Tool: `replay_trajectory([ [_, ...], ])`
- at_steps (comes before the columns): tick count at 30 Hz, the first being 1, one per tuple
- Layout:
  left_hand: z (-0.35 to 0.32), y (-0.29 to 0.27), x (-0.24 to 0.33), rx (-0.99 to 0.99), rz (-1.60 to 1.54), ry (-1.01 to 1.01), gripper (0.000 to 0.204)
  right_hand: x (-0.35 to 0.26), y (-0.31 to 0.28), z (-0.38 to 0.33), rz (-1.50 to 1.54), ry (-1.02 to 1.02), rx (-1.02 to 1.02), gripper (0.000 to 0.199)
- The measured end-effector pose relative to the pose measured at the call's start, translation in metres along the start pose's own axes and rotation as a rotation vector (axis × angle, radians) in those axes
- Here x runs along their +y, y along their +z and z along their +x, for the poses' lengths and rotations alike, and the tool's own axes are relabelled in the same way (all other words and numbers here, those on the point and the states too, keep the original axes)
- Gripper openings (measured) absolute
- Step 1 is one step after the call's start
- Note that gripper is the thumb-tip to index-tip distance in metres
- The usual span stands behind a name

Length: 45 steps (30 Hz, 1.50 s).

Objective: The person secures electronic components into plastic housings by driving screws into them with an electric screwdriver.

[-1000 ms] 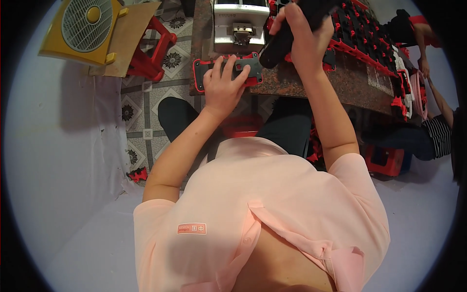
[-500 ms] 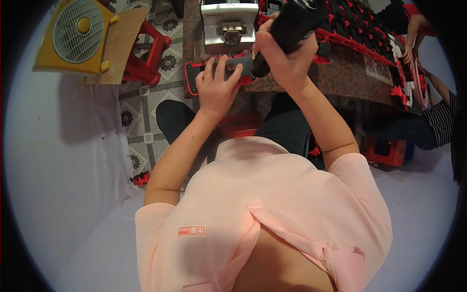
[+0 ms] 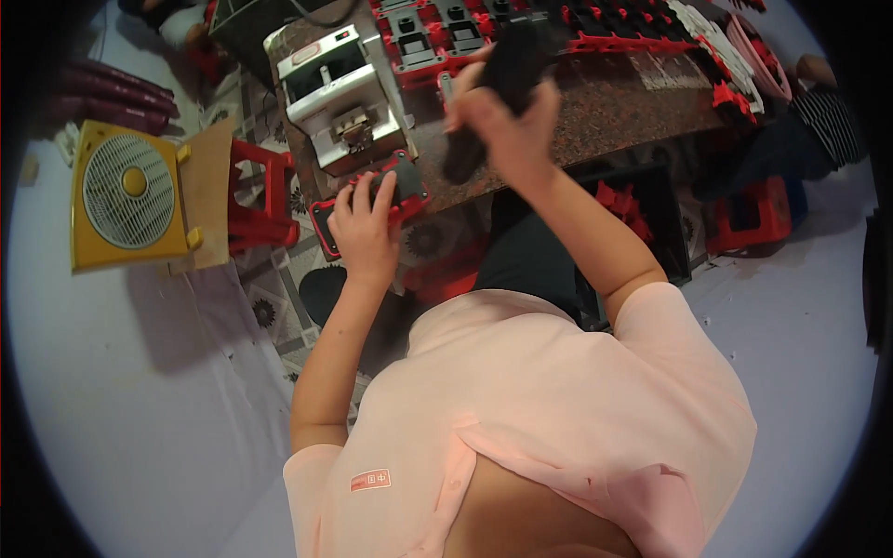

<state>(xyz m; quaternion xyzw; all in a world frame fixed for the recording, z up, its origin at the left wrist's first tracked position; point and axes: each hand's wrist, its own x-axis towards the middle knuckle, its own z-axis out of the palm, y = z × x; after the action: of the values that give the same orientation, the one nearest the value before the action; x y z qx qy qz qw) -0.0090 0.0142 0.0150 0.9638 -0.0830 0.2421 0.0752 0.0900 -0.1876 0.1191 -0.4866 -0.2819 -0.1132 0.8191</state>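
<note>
My left hand (image 3: 366, 223) lies over a red-and-black plastic housing (image 3: 409, 182) at the near edge of the stone-topped table, fingers spread across it and holding it. Part of the housing is hidden under the fingers. Just behind it stands a white-and-silver bench machine (image 3: 339, 107) with a small metal block on its front. To the right, my right hand (image 3: 512, 130) is closed round a thick, black, elongated hand tool (image 3: 512, 70), raised above the tabletop. Motion blurs the tool, and its exact kind cannot be made out.
Rows of red-and-black housings (image 3: 433, 37) fill the back of the table (image 3: 595, 121). A yellow box fan (image 3: 130, 195) stands on a board over a red stool (image 3: 251, 209) at left. A black crate (image 3: 665, 223) with red parts sits below the table. Another person's striped sleeve (image 3: 837, 126) shows at right.
The whole view has swung, so the machine, housing and hands appear farther left and the fan lower. Both hands keep their holds. The black crate under the table now shows.
</note>
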Motion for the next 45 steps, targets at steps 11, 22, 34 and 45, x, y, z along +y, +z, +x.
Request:
replay_trajectory([
  [11,0.181,0.013,0.059,-0.662,-0.655,0.298,0.079,-0.133,-0.165,-0.046,-0.342,-0.273,0.466,0.039],
  [22,0.232,0.017,0.111,-0.957,-0.117,0.52,0.081,-0.193,-0.254,-0.119,-0.654,-0.276,0.713,0.028],
  [34,0.213,0.04,0.183,-0.931,0.013,0.816,0.076,-0.212,-0.286,-0.144,-0.573,-0.387,0.728,0.033],
  [45,0.225,0.018,0.211,-1.268,-0.4,0.506,0.102,-0.185,-0.283,-0.155,-0.487,-0.103,0.78,0.03],
])
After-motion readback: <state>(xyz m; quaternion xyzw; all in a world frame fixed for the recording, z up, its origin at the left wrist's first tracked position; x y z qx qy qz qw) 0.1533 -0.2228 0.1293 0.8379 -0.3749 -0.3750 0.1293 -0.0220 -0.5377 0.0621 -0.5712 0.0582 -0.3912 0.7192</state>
